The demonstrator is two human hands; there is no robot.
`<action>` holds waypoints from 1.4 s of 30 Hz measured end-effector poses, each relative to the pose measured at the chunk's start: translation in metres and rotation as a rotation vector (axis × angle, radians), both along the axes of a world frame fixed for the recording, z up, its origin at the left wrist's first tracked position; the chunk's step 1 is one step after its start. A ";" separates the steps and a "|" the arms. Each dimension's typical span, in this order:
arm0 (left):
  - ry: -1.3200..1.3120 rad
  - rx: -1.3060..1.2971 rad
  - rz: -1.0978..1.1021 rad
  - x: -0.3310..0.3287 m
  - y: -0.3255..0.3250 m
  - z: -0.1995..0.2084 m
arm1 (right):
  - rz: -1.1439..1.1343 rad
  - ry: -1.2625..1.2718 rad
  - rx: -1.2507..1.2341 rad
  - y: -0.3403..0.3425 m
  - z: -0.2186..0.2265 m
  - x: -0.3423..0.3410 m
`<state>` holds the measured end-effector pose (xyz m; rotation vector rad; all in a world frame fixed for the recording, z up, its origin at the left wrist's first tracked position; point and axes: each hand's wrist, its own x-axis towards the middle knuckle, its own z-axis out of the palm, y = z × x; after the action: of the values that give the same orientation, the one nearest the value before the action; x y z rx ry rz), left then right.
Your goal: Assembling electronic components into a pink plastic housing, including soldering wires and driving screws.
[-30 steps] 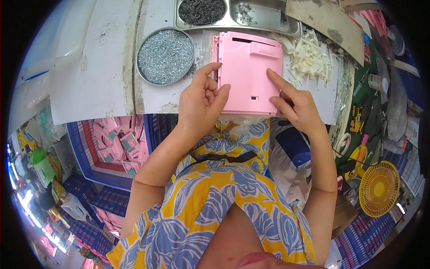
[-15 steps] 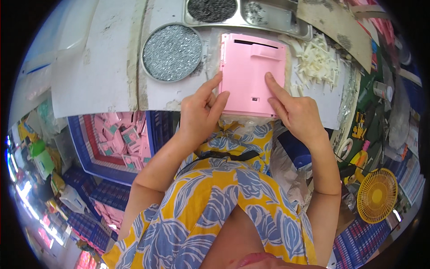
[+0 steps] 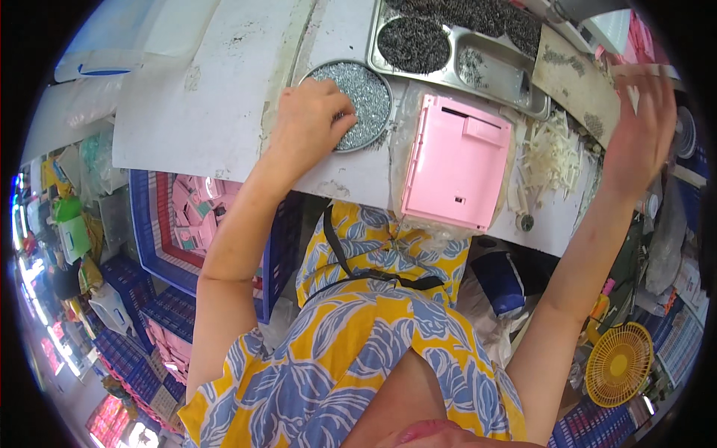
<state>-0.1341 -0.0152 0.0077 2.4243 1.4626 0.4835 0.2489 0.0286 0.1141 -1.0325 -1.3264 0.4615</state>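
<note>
A flat pink plastic case [image 3: 455,160] lies by itself at the near edge of the white table [image 3: 194,97], with neither hand on it. My left hand [image 3: 310,123] reaches into a round metal bowl [image 3: 370,101] of small silvery screws. Its fingertips are curled into the pile, and what they pinch is hidden. My right hand [image 3: 638,127] is lifted at the far right, blurred, with its fingers spread and nothing in it. It is near a brown cardboard sheet [image 3: 575,82].
A steel tray [image 3: 489,63] with compartments of dark screws stands behind the case. A heap of white plastic bits [image 3: 553,153] lies to its right. Below the table are a blue crate [image 3: 149,224] of pink parts at left and a yellow fan [image 3: 618,364] at lower right.
Both hands have let go of the pink case. My left hand moved left into the screw bowl and my right hand swung up to the far right. The case stays on the table.
</note>
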 end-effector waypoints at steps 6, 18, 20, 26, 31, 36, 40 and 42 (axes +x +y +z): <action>-0.065 0.203 0.027 -0.002 0.013 -0.005 | 0.221 -0.170 -0.023 0.069 0.019 -0.033; -0.186 0.145 0.147 0.021 0.004 -0.006 | 0.759 0.410 -0.153 -0.046 -0.031 -0.052; -0.236 0.171 0.139 0.028 -0.001 -0.004 | 0.721 0.429 -0.112 -0.066 -0.028 -0.056; -0.149 0.345 0.155 0.007 0.016 -0.009 | 0.647 0.384 -0.139 -0.091 -0.021 -0.050; -0.207 0.183 0.228 0.009 0.004 -0.005 | 0.646 0.425 -0.137 -0.086 -0.024 -0.057; -0.579 -0.027 -0.105 0.068 -0.048 0.017 | 0.664 0.477 -0.158 -0.105 -0.007 -0.079; -0.734 0.009 -0.277 0.102 -0.069 0.018 | 0.752 0.426 -0.122 -0.116 0.006 -0.079; -0.746 -0.016 -0.292 0.108 -0.073 0.019 | 0.775 0.397 -0.082 -0.118 0.005 -0.076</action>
<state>-0.0258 -0.0885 0.0265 2.0338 0.7775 1.1319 0.1729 -0.0894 0.1193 -0.4142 -1.3112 1.2409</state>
